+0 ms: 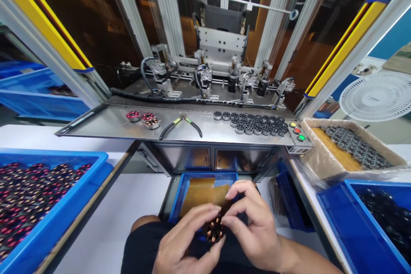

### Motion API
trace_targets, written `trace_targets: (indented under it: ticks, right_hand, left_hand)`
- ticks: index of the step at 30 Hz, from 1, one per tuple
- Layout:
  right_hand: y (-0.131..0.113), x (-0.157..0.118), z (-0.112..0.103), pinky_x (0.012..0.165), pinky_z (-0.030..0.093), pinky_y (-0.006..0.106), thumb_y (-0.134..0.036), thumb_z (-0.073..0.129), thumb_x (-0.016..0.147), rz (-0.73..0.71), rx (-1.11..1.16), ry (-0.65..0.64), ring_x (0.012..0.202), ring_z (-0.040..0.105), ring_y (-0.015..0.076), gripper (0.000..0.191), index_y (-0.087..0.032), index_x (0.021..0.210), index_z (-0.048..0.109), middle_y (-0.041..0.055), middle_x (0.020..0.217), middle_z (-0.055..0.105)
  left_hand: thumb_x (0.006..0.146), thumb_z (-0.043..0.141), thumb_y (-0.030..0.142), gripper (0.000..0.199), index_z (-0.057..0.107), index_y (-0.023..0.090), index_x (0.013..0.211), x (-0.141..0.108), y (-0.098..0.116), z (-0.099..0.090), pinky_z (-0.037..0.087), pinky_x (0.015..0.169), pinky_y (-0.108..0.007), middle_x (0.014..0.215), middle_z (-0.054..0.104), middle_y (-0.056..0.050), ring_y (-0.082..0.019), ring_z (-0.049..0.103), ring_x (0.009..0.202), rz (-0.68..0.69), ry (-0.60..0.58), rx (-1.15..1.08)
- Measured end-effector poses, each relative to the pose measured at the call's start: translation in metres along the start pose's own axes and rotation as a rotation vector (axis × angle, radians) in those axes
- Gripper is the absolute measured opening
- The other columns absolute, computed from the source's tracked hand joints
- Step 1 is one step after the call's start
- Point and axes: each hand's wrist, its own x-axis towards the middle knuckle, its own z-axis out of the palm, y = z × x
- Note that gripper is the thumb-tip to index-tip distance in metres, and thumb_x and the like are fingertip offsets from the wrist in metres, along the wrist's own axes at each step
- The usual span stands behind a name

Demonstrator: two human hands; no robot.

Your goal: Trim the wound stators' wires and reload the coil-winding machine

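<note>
In front of my lap I hold a small copper-wound motor stator [215,230]. My left hand [189,239] grips it by the rim between thumb and fingers, its coil side turned towards me. My right hand [252,220] pinches at the upper right of the stator, with thumb and forefinger bent close together on its edge. Whether a loose wire end lies between those fingertips is too small to tell. Below and behind the hands, a blue bin [180,192] with brown sheets inside is partly covered by them.
Cutting pliers [182,125] lie on the metal bench [105,122], beside a few wound stators [147,120] and rows of black cores [253,123]. Wound stators fill a blue crate [102,158] at left. Right stand buttons [297,131], a carton [321,171] and another blue crate [343,222].
</note>
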Motion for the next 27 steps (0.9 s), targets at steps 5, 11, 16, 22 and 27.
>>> trace_targets:
  ticks: [5,11,16,22,27]
  right_hand:
    - [0.002,-0.002,0.002,0.085,0.045,0.031,-0.017,0.061,0.092,0.235,0.15,0.025,0.096,0.056,0.0165,0.013,-0.019,0.079,0.058,0.0043,0.101,0.057]
    - [0.002,-0.007,0.001,0.087,0.045,0.035,-0.023,0.062,0.092,0.219,0.203,0.038,0.098,0.055,0.0195,0.012,-0.02,0.08,0.06,0.0063,0.102,0.056]
    - [-0.002,-0.006,-0.001,0.088,0.045,0.035,-0.021,0.063,0.091,0.161,0.159,0.037,0.097,0.055,0.0193,0.012,-0.02,0.08,0.061,0.0062,0.101,0.056]
    - [0.006,-0.008,0.004,0.083,0.044,0.031,-0.034,0.066,0.091,0.358,0.295,0.085,0.093,0.055,0.0182,0.023,-0.02,0.075,0.06,0.0058,0.099,0.056]
    - [0.009,-0.02,0.006,0.08,0.046,0.032,-0.062,0.068,0.082,0.328,0.468,0.073,0.087,0.054,0.0193,0.045,-0.02,0.099,0.063,0.007,0.098,0.055]
  left_hand:
    - [0.076,0.073,0.009,0.04,0.066,0.024,0.113,-0.002,0.002,0.001,0.063,0.083,-0.025,0.105,0.076,-0.006,-0.019,0.076,0.095,-0.138,0.041,-0.181]
    - [0.072,0.076,0.009,0.037,0.073,0.024,0.106,0.0,0.005,0.003,0.063,0.083,-0.025,0.101,0.078,-0.006,-0.021,0.077,0.093,-0.263,0.096,-0.31]
    - [0.071,0.078,0.008,0.042,0.074,0.027,0.108,0.002,0.007,0.003,0.062,0.084,-0.024,0.103,0.078,-0.003,-0.019,0.077,0.093,-0.275,0.117,-0.337]
    - [0.071,0.078,0.007,0.044,0.073,0.031,0.108,0.004,0.009,-0.002,0.061,0.087,-0.023,0.105,0.078,-0.001,-0.018,0.076,0.099,-0.332,0.107,-0.453]
    - [0.072,0.078,0.007,0.04,0.074,0.027,0.106,0.007,0.009,-0.003,0.062,0.086,-0.024,0.105,0.078,-0.003,-0.02,0.076,0.098,-0.353,0.145,-0.444]
